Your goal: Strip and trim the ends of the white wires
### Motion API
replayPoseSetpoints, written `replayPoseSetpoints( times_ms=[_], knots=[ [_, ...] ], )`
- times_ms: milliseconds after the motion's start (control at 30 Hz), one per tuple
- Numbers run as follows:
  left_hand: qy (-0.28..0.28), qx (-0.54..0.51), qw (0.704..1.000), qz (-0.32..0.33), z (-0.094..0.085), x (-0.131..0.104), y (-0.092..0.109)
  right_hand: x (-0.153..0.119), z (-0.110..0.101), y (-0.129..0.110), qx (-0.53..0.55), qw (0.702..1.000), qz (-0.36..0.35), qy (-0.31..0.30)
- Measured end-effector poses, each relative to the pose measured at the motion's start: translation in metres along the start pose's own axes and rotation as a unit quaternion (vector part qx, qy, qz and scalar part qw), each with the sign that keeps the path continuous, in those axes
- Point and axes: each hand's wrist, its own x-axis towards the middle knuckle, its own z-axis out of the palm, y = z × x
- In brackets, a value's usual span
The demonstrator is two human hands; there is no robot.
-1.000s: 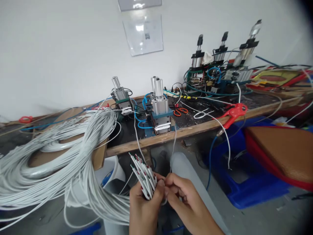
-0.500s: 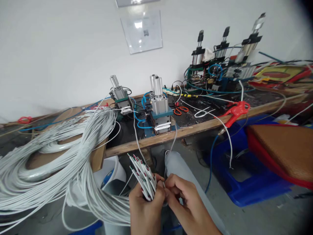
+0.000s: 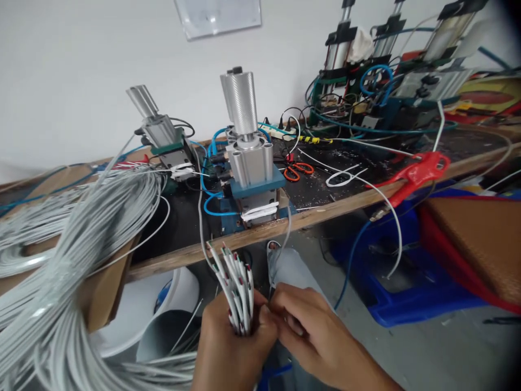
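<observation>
The lower part of the cable ends (image 3: 235, 288) vanishes inside the left hand (image 3: 234, 345), and whatever the fingertips of the right hand (image 3: 311, 326) meet beside the left thumb is hidden. The left fingers close firmly around the cable ends, which stick up above the fist, in front of the silver press (image 3: 252, 165); small red and green tips show. The right fingers are bent inward, touching or nearly touching the left thumb; I cannot tell whether they grip anything. Left of the press, the large cable coil (image 3: 69, 260) runs out of view. Below and left of the press, a white bucket (image 3: 186, 290) holds something blue (image 3: 163, 296), too covered to identify. Beside the bucket, a grey rounded shape (image 3: 158, 339) is hard to make out.
</observation>
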Motion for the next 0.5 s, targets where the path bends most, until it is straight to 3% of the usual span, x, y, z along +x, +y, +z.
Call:
replayPoseSetpoints(
  times_ms=[100, 167, 233, 300, 400, 500],
  knots=[
    [-0.001, 0.061, 0.998, 0.026, 0.004, 0.007, -0.004, -0.002, -0.002, 0.008, -0.114, 0.993, -0.039, 0.005],
    [0.022, 0.056, 0.998, 0.022, 0.009, 0.008, -0.004, -0.002, -0.001, 0.012, -0.121, 0.991, -0.050, 0.024],
    [0.051, 0.010, 0.999, 0.008, 0.017, 0.007, -0.005, -0.001, 0.005, 0.015, -0.020, 0.999, -0.019, 0.047],
    [0.093, -0.049, 0.995, -0.001, 0.024, 0.005, -0.006, 0.002, 0.014, 0.014, 0.142, 0.986, 0.047, 0.077],
    [0.156, -0.118, 0.981, -0.008, 0.029, 0.003, -0.009, 0.004, 0.032, 0.009, 0.351, 0.918, 0.147, 0.109],
    [0.175, -0.157, 0.972, -0.027, 0.029, 0.002, -0.012, 0.005, 0.048, 0.000, 0.455, 0.859, 0.194, 0.133]
  ],
)
